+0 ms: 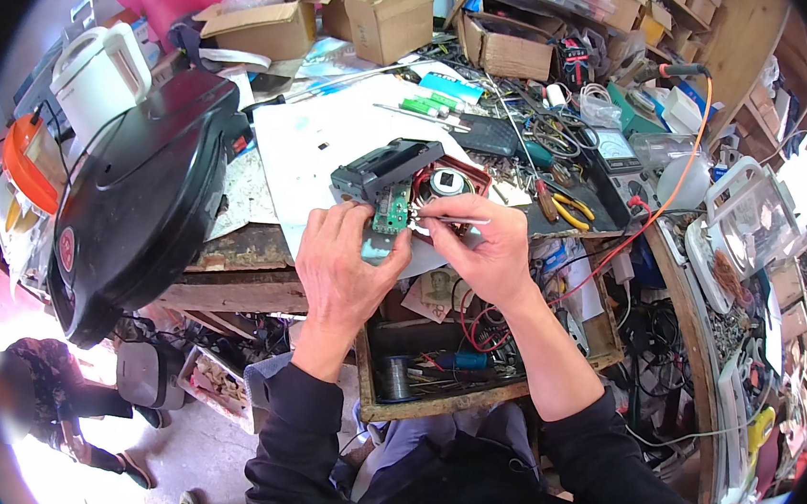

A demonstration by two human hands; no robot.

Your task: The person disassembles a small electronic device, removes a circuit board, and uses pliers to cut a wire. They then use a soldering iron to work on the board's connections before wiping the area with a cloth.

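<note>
My left hand (339, 262) grips the edge of a small green circuit board (389, 211), fingers curled against it. In my right hand (488, 249) is a thin metal tool (461, 219), pinched with its tip close to the board's right side; its exact kind is hard to make out. Just beyond the board lies an opened device: a black plastic housing (386, 167) and a red casing (477, 177) with a round speaker (445, 183). White paper (294, 156) lies beneath these parts.
Screwdrivers (544, 203), yellow-handled pliers (573, 210) and a meter (615, 149) lie to the right. An orange cable (700, 135) runs there. A black lidded case (144, 198) fills the left. Below my hands an open drawer (493, 400) holds a solder spool (396, 379). People stand at lower left.
</note>
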